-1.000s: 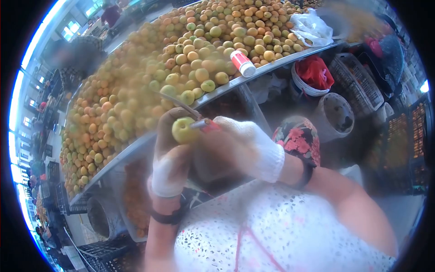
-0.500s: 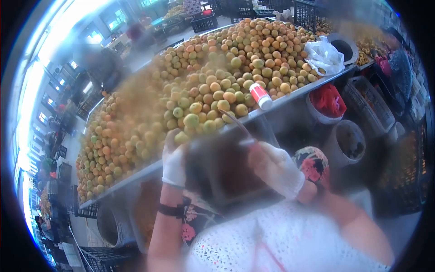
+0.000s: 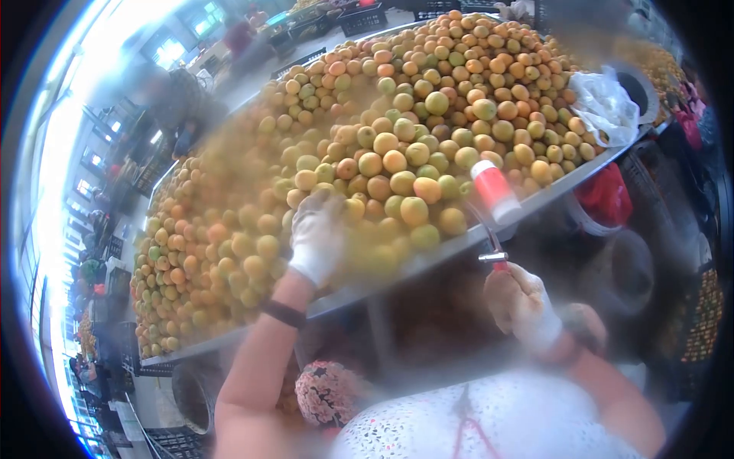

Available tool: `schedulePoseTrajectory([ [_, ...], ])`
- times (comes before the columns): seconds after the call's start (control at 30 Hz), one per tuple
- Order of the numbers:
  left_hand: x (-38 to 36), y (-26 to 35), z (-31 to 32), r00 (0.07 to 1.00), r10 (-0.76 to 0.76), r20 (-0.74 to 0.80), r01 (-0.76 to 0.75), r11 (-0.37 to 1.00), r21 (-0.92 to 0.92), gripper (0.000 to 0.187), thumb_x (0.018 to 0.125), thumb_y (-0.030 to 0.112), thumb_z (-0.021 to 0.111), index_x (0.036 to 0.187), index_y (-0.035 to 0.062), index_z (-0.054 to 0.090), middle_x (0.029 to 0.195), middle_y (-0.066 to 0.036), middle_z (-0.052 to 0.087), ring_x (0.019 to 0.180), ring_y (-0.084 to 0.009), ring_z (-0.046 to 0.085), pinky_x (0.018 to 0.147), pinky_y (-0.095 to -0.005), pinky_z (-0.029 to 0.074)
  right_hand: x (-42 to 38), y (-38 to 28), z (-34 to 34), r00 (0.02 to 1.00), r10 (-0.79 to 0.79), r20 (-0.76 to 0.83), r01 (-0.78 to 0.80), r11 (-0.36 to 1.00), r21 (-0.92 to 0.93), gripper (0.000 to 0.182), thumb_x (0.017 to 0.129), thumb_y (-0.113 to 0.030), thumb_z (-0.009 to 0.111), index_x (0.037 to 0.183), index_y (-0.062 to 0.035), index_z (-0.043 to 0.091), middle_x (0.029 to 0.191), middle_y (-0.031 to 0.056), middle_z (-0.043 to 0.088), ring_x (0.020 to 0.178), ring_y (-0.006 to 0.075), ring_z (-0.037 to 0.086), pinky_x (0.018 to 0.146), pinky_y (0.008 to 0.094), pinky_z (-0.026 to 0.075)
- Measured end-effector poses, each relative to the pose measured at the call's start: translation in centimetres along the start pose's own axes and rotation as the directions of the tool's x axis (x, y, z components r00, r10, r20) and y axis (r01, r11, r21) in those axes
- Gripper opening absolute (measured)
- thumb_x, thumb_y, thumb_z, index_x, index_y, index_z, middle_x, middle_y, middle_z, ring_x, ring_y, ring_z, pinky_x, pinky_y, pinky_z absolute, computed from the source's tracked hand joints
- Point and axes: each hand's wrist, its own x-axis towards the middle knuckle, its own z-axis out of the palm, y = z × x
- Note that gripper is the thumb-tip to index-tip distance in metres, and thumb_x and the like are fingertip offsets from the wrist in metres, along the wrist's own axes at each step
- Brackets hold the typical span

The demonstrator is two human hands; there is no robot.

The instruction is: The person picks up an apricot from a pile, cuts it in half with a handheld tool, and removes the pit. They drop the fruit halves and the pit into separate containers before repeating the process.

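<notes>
My left hand (image 3: 317, 233), in a white glove, reaches over the heap of apricot-like fruit (image 3: 394, 161). Its slightly bent fingers touch the fruit and look open, though the fingertips are partly hidden and blurred. Off the table's front edge, my right hand (image 3: 524, 306), gloved too, is closed around a red-handled tool (image 3: 493, 256) with a metal crosspiece and a thin curved metal end pointing up toward the heap. Just beyond that tip a red and white bottle (image 3: 495, 191) lies tilted at the edge of the fruit.
A metal table rim (image 3: 550, 191) runs along the front of the heap. At the right lie a white plastic bag (image 3: 604, 107) and a bucket with a red bag (image 3: 604, 199). Dark crates (image 3: 362, 19) stand behind. A person (image 3: 172, 99) is at the far left side.
My left hand has moved up and farther onto the heap. My right hand has moved right with the tool, whose end now points more upward. The view has shifted too.
</notes>
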Motion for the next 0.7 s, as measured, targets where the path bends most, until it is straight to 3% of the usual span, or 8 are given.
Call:
schedulePoseTrajectory([
  [0.1,1.5,1.1,-1.1,0.998,0.053,-0.018,-0.053,0.999,0.001,0.045,0.084,0.008,0.060,0.129,0.0088,0.057,0.132,-0.020,0.053,0.119,-0.0388,0.051,0.106,-0.0460,0.039,2.2,-0.1,0.1,0.992,0.124,-0.027,-0.124,0.992,-0.022,0.021,0.102,-0.023,0.054,0.095,-0.0039,0.057,0.068,-0.0018,0.047,0.050,0.0046,0.043,0.041,0.0211,0.031],
  [0.2,2.7,0.7,-1.9,0.994,0.003,0.108,-0.007,0.999,0.039,0.041,0.086,0.011,0.061,0.127,0.0071,0.058,0.132,-0.019,0.053,0.122,-0.0363,0.051,0.105,-0.0447,0.041,3.5,-0.5,0.0,0.981,0.188,-0.041,-0.188,0.982,-0.004,0.016,0.100,-0.016,0.053,0.093,-0.0029,0.058,0.068,-0.0010,0.049,0.051,0.0061,0.044,0.044,0.0223,0.033],
  [0.27,3.3,-1.6,-2.9,0.993,0.018,0.119,0.008,0.976,-0.218,0.038,0.090,0.013,0.062,0.127,0.0057,0.059,0.132,-0.016,0.055,0.120,-0.0303,0.055,0.101,-0.0406,0.045,3.9,-0.9,-0.1,0.995,0.091,-0.037,-0.096,0.985,-0.147,0.012,0.099,-0.012,0.053,0.094,-0.0026,0.058,0.068,-0.0008,0.051,0.054,0.0062,0.046,0.049,0.0222,0.036],
  [0.3,4.5,-2.1,-4.1,0.980,-0.093,0.178,0.157,0.907,-0.391,0.037,0.093,0.016,0.062,0.128,0.0042,0.058,0.130,-0.013,0.056,0.115,-0.0230,0.058,0.097,-0.0345,0.048,4.2,-0.9,-0.3,0.995,0.094,-0.041,-0.099,0.985,-0.142,0.012,0.099,-0.012,0.053,0.094,-0.0026,0.058,0.068,-0.0008,0.051,0.054,0.0062,0.046,0.049,0.0222,0.036],
  [0.4,8.4,-6.2,-4.9,0.957,-0.230,0.176,0.289,0.782,-0.553,0.034,0.091,0.015,0.063,0.121,-0.0006,0.062,0.120,-0.014,0.061,0.107,-0.0200,0.060,0.094,-0.0303,0.049,5.0,-1.1,-0.5,0.997,0.082,-0.013,-0.082,0.992,-0.100,0.009,0.098,-0.011,0.055,0.095,-0.0027,0.059,0.070,-0.0012,0.053,0.059,0.0055,0.047,0.053,0.0220,0.039],
  [0.53,13.4,-11.3,-2.8,0.943,-0.288,0.164,0.331,0.854,-0.402,0.034,0.089,0.013,0.065,0.119,-0.0018,0.063,0.117,-0.014,0.063,0.107,-0.0208,0.062,0.093,-0.0303,0.049,6.0,-1.6,-0.3,0.997,0.076,0.007,-0.073,0.976,-0.205,0.007,0.098,-0.010,0.057,0.098,-0.0029,0.059,0.072,-0.0019,0.053,0.062,0.0052,0.047,0.055,0.0219,0.040],
  [0.6,15.2,-13.6,-0.7,0.966,-0.234,0.113,0.257,0.916,-0.307,0.035,0.087,0.013,0.066,0.119,-0.0017,0.064,0.117,-0.014,0.063,0.107,-0.0221,0.063,0.093,-0.0309,0.050,6.6,-1.5,-0.4,0.992,0.124,-0.003,-0.122,0.973,-0.197,0.007,0.098,-0.010,0.058,0.098,-0.0031,0.059,0.073,-0.0020,0.053,0.063,0.0051,0.047,0.056,0.0219,0.040],
  [0.7,17.6,-14.9,2.0,0.967,-0.182,0.179,0.217,0.957,-0.195,0.036,0.084,0.010,0.065,0.119,-0.0002,0.065,0.113,-0.012,0.065,0.107,-0.0221,0.064,0.092,-0.0307,0.050,7.5,-1.5,-0.5,0.995,0.102,0.011,-0.098,0.976,-0.193,0.008,0.098,-0.011,0.059,0.100,-0.0031,0.060,0.074,-0.0020,0.054,0.064,0.0053,0.048,0.057,0.0224,0.041],
])
